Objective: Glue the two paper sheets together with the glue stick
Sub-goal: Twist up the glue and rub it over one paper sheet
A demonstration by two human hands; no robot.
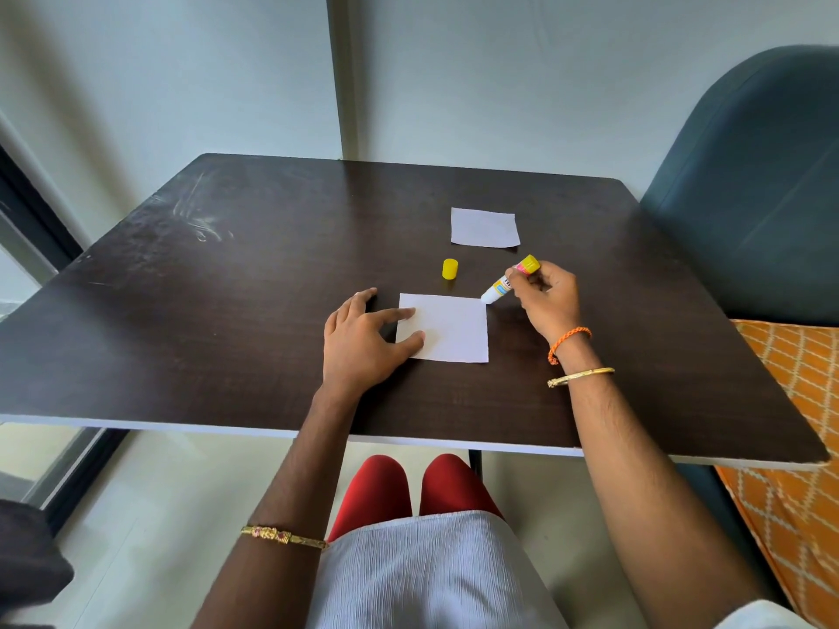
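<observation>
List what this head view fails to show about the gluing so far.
- Glue on the near paper sheet: any film is invisible on the white surface.
- Glue stick label: too small to read, partly covered by the right hand.
- Tip contact: whether it touches the sheet's corner is too fine to tell.
- Sheet's left edge: hidden under the left hand fingers.
- Far paper sheet: underside unseen.

Your right hand (547, 295) covered the middle of the glue stick (510, 279), and the label print was too small for you to read. Your left hand (363, 342) hid the near paper sheet (447, 329) along its left edge. At right, the picture's edge cut off the chair (762, 197) and the orange cloth (790, 447).
</observation>
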